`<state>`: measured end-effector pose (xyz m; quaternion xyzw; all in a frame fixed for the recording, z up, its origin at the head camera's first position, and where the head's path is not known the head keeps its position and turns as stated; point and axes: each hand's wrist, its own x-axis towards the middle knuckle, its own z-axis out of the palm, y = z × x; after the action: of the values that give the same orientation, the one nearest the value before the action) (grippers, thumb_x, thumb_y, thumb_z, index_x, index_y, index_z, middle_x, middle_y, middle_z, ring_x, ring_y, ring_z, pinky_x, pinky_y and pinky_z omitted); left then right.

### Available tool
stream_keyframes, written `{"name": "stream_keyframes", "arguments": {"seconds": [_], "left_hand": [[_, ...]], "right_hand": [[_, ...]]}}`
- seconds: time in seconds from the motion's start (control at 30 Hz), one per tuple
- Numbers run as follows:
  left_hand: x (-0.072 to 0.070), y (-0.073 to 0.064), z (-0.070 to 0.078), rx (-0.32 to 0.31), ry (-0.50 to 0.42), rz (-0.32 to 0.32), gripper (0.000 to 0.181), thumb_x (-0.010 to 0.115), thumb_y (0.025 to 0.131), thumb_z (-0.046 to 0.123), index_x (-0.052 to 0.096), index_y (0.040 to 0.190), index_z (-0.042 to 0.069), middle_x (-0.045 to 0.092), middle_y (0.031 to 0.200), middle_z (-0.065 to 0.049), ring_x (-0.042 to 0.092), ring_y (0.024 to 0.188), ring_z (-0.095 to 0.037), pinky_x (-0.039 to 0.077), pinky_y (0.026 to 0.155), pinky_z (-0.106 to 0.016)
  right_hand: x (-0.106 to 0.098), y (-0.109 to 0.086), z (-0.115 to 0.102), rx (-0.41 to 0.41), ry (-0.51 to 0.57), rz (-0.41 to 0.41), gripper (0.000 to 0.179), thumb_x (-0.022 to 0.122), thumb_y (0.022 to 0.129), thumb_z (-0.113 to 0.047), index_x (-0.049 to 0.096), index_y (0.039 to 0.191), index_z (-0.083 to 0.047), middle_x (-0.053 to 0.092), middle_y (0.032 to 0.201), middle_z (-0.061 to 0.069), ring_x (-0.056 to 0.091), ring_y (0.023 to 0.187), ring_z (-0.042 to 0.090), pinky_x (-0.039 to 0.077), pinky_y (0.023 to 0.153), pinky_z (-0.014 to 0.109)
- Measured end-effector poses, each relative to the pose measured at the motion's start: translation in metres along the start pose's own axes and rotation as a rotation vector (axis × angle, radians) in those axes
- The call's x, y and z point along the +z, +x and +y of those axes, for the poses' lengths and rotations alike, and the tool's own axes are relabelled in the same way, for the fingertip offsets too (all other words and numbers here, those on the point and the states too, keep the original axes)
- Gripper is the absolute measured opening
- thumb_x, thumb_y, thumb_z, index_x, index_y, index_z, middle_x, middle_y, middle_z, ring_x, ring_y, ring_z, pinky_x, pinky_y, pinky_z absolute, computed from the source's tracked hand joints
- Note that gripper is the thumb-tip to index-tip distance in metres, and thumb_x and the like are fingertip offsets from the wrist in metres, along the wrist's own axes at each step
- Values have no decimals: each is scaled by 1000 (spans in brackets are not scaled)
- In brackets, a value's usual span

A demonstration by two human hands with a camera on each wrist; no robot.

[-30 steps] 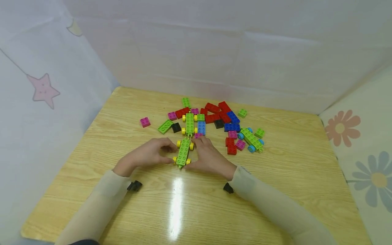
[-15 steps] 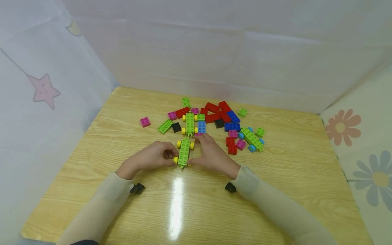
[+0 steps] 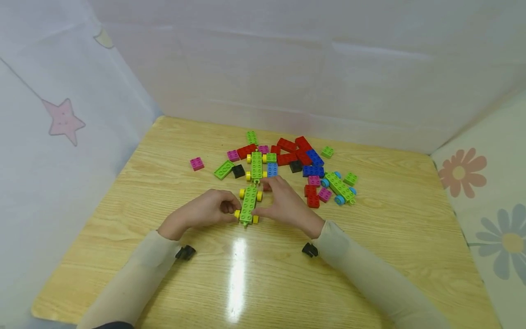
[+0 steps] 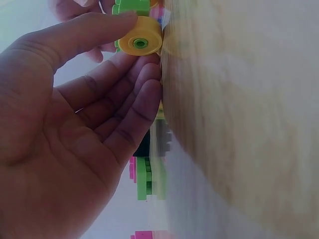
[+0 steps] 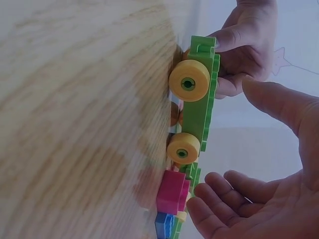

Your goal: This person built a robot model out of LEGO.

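Note:
A green toy car base (image 3: 248, 204) with yellow wheels stands on the table between the hands. My left hand (image 3: 207, 209) pinches its near left wheel (image 4: 141, 36) with curled thumb and fingers. My right hand (image 3: 287, 204) is spread on the other side, its thumb beside the base and its fingers near a pink brick (image 5: 171, 192). In the right wrist view that thumb and the fingers stand apart, holding nothing. A second green base (image 3: 256, 165) with yellow wheels lies straight ahead, its hook close to the first one's front end.
Behind and to the right lie several loose bricks, among them a red brick (image 3: 286, 159), a blue brick (image 3: 313, 171) and a black brick (image 3: 238, 171). A green base with blue wheels (image 3: 339, 188) stands at the right. A white cloth (image 3: 279, 82) hangs behind the table (image 3: 164, 283).
My left hand has closed in on the near left wheel, and the near base has shifted slightly right. My right thumb has drawn away from the near right wheel, which now shows.

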<state>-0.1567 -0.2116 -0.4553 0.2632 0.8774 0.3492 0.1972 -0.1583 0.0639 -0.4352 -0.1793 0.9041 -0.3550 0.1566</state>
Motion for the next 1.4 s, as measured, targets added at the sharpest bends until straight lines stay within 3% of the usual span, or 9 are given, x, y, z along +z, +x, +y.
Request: {"name": "stream_keyframes", "arguments": {"seconds": [0.37,0.83,1.4], "left_hand": [[0,0,0,-33,-9,-5,19,88,98,19,80,115,14,79,106,2,70,95,-11,62,87,-29],[-2,-1,-2,-58,-37,-13,21,87,99,19,80,118,15,78,109,1,70,97,-12,61,90,-31],[-3,-4,-1,-39,-59,-17,23,87,99,17,80,121,13,79,111,0,70,98,-11,61,90,-29]], "right_hand": [[-2,6,-3,-23,6,-2,90,93,93,-43,51,163,-7,59,152,12,62,133,31,57,116,52],[-10,21,-5,-15,36,40,82,92,95,-38,53,162,-11,59,159,9,62,141,35,55,121,54],[-16,42,-11,-40,85,42,72,88,99,-37,58,159,-11,62,159,6,60,146,32,52,124,54]]}}
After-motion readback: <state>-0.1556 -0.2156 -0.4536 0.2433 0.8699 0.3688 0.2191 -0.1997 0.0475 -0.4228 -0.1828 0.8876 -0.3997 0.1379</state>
